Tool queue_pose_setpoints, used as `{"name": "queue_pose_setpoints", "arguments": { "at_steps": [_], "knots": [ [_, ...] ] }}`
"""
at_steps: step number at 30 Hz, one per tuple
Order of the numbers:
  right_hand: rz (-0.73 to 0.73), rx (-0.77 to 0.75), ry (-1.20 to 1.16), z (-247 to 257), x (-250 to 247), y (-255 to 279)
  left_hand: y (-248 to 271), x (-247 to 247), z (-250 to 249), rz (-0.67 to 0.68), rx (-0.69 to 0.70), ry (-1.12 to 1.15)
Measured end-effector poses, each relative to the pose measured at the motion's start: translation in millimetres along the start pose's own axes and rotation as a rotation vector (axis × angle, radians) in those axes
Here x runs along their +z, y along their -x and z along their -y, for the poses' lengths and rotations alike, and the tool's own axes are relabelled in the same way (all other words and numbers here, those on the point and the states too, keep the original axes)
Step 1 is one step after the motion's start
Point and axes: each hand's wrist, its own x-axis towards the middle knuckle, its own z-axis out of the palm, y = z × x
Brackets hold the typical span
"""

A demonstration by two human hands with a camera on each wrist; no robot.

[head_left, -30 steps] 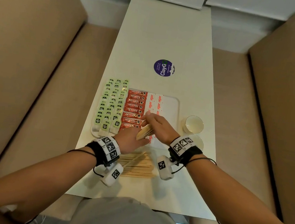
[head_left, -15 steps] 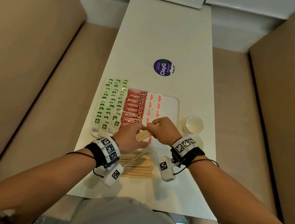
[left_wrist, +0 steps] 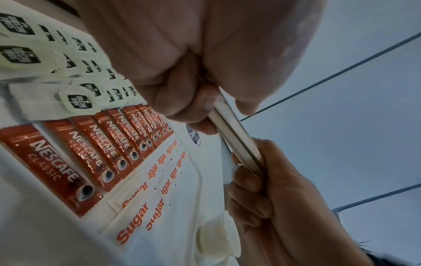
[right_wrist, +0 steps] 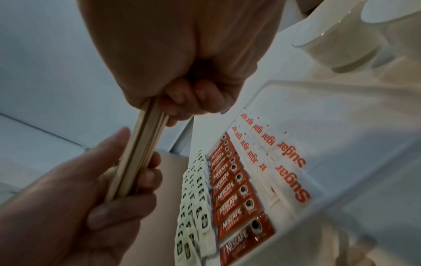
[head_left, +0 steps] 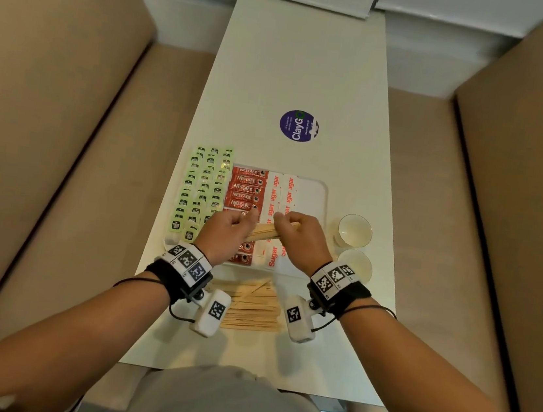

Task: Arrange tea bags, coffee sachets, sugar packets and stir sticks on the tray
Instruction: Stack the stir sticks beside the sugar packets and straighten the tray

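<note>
A white tray [head_left: 320,196] holds rows of green-tagged tea bags [head_left: 202,190], red coffee sachets [head_left: 247,189] and white sugar packets [head_left: 281,190]. Above the tray's near half, both hands grip one bundle of wooden stir sticks [head_left: 265,231]. My left hand [head_left: 226,231] holds its left end, my right hand [head_left: 297,236] the right end. The left wrist view shows the bundle [left_wrist: 234,136] running between the two fists, and the right wrist view shows the same sticks [right_wrist: 141,151] from the other side. A loose pile of stir sticks [head_left: 252,306] lies on the table between my wrists.
Two small white cups [head_left: 354,231] stand right of the tray. A round purple sticker [head_left: 298,126] is on the table [head_left: 301,65] beyond it. Beige sofa seats flank the table on both sides. The tray's right strip next to the sugar is bare.
Both hands have risen and shifted slightly away from me over the tray with the stick bundle. The left hand has closed round the bundle's left end.
</note>
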Motion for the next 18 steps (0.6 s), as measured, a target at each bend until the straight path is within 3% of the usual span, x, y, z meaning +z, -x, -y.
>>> {"name": "queue_pose_setpoints", "arguments": {
  "at_steps": [7, 18],
  "knots": [
    [0.185, 0.000, -0.102, -7, 0, 11, -7, -10, -2, 0.012, 0.083, -0.297],
    [0.473, -0.171, 0.406, 9, -15, 26, -9, -14, -12, 0.088, 0.183, -0.447]
  ]
}}
